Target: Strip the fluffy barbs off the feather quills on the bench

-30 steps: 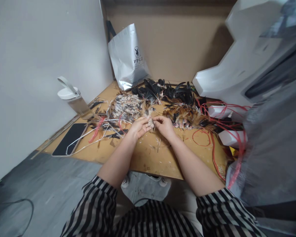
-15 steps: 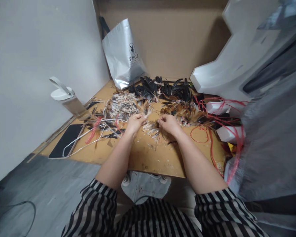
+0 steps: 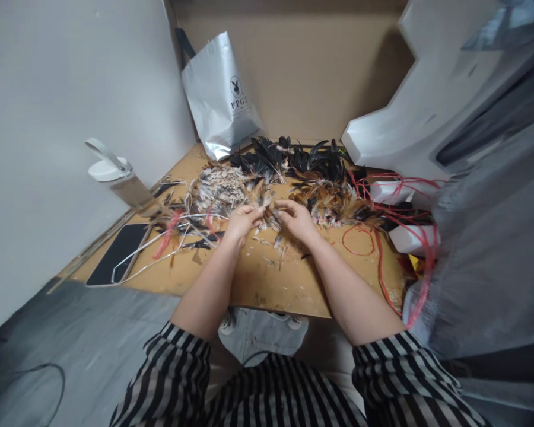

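My left hand (image 3: 244, 222) is closed in a pinch on a small bunch of brown and white feathers (image 3: 261, 194), whose tips fan up past the thumb. Close on its right, my right hand (image 3: 297, 219) has its thumb and fingers bent together at the bunch's side; whether a feather is between them is too small to see. Loose pale feathers (image 3: 273, 242) lie on the table under both hands. Brown feathers (image 3: 333, 201) are heaped to the right, black ones (image 3: 289, 157) behind, and a mottled grey-white pile (image 3: 220, 188) stands at the left.
A dark-screened phone (image 3: 118, 255) lies at the table's left, with white strips (image 3: 149, 243) across it. Behind are a lidded cup (image 3: 124, 181) and a silver bag (image 3: 220, 98). Red plastic string (image 3: 380, 261) tangles around white blocks (image 3: 409, 240) at the right, beside grey fabric (image 3: 493, 255).
My right hand has moved left and slightly up, closing the gap to my left hand. My left hand has stayed nearly still with the feathers.
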Available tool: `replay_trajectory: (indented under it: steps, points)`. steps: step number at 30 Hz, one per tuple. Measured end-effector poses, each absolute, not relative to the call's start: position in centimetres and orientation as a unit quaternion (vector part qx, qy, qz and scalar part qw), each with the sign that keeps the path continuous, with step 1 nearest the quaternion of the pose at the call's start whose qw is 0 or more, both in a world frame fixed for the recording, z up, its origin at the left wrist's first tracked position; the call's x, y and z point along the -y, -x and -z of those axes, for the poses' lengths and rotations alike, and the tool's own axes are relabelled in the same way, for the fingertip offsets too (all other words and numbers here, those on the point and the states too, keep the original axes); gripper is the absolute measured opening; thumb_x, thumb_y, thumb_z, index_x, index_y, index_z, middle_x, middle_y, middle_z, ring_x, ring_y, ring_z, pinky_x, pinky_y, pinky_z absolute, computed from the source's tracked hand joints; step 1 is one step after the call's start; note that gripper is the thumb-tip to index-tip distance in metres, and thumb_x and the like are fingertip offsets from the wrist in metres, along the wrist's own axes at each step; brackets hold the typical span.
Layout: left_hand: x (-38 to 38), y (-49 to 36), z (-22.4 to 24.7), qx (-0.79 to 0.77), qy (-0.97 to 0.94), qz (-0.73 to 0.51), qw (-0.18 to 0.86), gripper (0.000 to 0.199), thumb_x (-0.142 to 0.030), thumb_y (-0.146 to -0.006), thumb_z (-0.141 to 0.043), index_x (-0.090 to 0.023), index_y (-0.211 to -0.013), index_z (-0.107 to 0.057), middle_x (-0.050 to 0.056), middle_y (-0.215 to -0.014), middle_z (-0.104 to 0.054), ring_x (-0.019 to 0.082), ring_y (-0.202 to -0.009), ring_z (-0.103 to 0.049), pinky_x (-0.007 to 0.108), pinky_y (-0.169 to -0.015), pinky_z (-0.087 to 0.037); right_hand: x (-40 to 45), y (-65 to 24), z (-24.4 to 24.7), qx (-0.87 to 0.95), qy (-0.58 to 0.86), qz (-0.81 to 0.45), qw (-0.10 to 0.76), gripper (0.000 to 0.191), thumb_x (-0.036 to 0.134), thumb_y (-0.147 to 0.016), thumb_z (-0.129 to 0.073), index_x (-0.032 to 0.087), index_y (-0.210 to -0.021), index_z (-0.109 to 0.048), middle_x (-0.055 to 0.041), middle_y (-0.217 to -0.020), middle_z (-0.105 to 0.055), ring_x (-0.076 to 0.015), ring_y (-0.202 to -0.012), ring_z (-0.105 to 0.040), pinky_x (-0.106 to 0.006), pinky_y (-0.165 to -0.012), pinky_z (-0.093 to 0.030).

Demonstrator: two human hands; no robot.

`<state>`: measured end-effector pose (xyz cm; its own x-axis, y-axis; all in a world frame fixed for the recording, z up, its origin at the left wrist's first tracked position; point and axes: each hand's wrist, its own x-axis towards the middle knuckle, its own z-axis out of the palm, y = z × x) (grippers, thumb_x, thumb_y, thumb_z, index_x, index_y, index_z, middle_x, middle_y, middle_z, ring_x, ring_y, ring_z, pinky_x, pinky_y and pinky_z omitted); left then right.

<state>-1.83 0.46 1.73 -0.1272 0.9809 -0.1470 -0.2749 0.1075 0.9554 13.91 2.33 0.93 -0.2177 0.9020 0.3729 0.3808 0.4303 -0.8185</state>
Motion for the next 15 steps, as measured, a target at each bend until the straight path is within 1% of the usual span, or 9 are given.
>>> replay_trajectory:
  steps: [2,5,6,8,10,11,13,15]
  points:
    - [-0.7,1.9,-1.5,-0.497,-0.368,-0.585,0.525,0.024,-0.03,-0.052,-0.074,-0.012,-0.056,-0.058,0.0,-0.053,-0.055,0.006,-0.05,-0.049,0.016,-0.049,-0.038,-2.3,-14.5,-1.4,0.716,0.487,-0.274,0.418,0.025,0.027,-0.073,-0.049,0.015,-0.091,-0.062,-0.004,-0.084,-0.066,-0.0124,-0.072,-0.058,-0.023,-0.068,-0.043]
    - [-0.8,1.9,-1.4,-0.488,-0.375,-0.613,0.496,0.025,-0.03,-0.054,-0.074,-0.012,-0.053,-0.056,-0.002,-0.046,-0.051,0.003,-0.041,-0.04,0.015,-0.042,-0.03,-1.8,-15.3,-2.2,0.751,0.519,-0.243,0.328,0.021,0.031,-0.071,-0.05,0.015,-0.071,-0.064,-0.0005,-0.065,-0.062,-0.0114,-0.06,-0.053,-0.021,-0.056,-0.038]
    - [-0.8,1.9,-1.5,-0.487,-0.372,-0.617,0.494,0.025,-0.029,-0.054,-0.073,-0.012,-0.053,-0.056,-0.002,-0.047,-0.052,0.003,-0.041,-0.04,0.016,-0.042,-0.029,-1.6,-15.4,-2.5,0.769,0.519,-0.241,0.286,0.021,0.033,-0.07,-0.052,0.015,-0.066,-0.064,0.0003,-0.06,-0.06,-0.011,-0.057,-0.052,-0.021,-0.054,-0.036]
    - [-0.8,1.9,-1.6,-0.485,-0.359,-0.619,0.503,0.024,-0.029,-0.055,-0.073,-0.012,-0.055,-0.056,-0.001,-0.053,-0.056,0.004,-0.046,-0.046,0.015,-0.045,-0.032,-1.0,-15.4,-3.1,0.799,0.511,-0.245,0.199,0.024,0.037,-0.067,-0.056,0.016,-0.058,-0.062,0.0012,-0.052,-0.056,-0.0103,-0.051,-0.048,-0.021,-0.05,-0.033]
    - [-0.7,1.9,-1.8,-0.481,-0.345,-0.615,0.521,0.022,-0.029,-0.056,-0.072,-0.012,-0.059,-0.058,0.002,-0.062,-0.061,0.006,-0.054,-0.052,0.015,-0.05,-0.036,-0.4,-15.0,-3.6,0.82,0.497,-0.25,0.133,0.025,0.041,-0.064,-0.059,0.017,-0.056,-0.062,0.0018,-0.049,-0.054,-0.0097,-0.047,-0.045,-0.022,-0.048,-0.031]
    - [-0.7,1.9,-1.9,-0.48,-0.34,-0.613,0.528,0.021,-0.029,-0.057,-0.071,-0.012,-0.06,-0.058,0.003,-0.066,-0.063,0.006,-0.058,-0.054,0.015,-0.052,-0.037,-0.1,-14.8,-3.9,0.828,0.489,-0.252,0.113,0.024,0.041,-0.063,-0.06,0.018,-0.056,-0.063,0.002,-0.049,-0.055,-0.0095,-0.047,-0.044,-0.022,-0.048,-0.03]
    - [-0.6,1.9,-2.1,-0.477,-0.33,-0.613,0.536,0.02,-0.028,-0.057,-0.071,-0.012,-0.062,-0.059,0.004,-0.071,-0.064,0.007,-0.062,-0.056,0.015,-0.055,-0.039,0.5,-14.5,-4.3,0.839,0.473,-0.251,0.092,0.021,0.041,-0.06,-0.063,0.02,-0.059,-0.064,0.0027,-0.051,-0.056,-0.0091,-0.047,-0.044,-0.022,-0.048,-0.029]
    - [-0.5,1.9,-2.3,-0.474,-0.322,-0.615,0.542,0.019,-0.027,-0.058,-0.071,-0.012,-0.063,-0.059,0.004,-0.072,-0.065,0.007,-0.062,-0.057,0.015,-0.055,-0.039,0.9,-14.3,-4.6,0.849,0.466,-0.237,0.077,0.02,0.038,-0.055,-0.068,0.022,-0.065,-0.065,0.0034,-0.055,-0.058,-0.0092,-0.047,-0.045,-0.022,-0.047,-0.028]
